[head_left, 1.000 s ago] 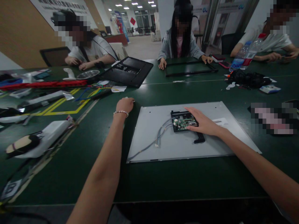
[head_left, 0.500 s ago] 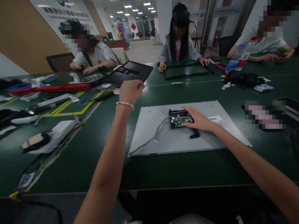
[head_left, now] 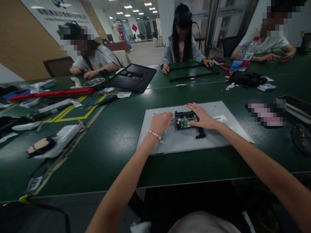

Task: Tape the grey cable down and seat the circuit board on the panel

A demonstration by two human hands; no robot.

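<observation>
A panel (head_left: 167, 149), flat and silver-grey, lies on the table in front of me. On it sits a small black housing with a green circuit board (head_left: 187, 121) and a black L-shaped arm (head_left: 201, 133). My right hand (head_left: 202, 119) rests at the housing's right side, thumb over the board and fingers stretched toward its far edge. Just left of the housing, my left hand (head_left: 160, 123) is closed, its fingertips pinched; anything in them is hidden. A thin grey cable (head_left: 166, 131) runs from the board and passes partly behind my left hand.
Beyond the panel lie a black plastic cover (head_left: 134, 77) and a black frame (head_left: 193, 72), the frame held by a person opposite. Bottles (head_left: 247, 55) stand at the back right. Tools and wires clutter the left, near a white device (head_left: 54, 142). Phones (head_left: 296, 105) lie at right.
My left hand has come down and right, from in front of the black cover to beside the circuit board. The right hand stays at the housing. The view has shifted slightly.
</observation>
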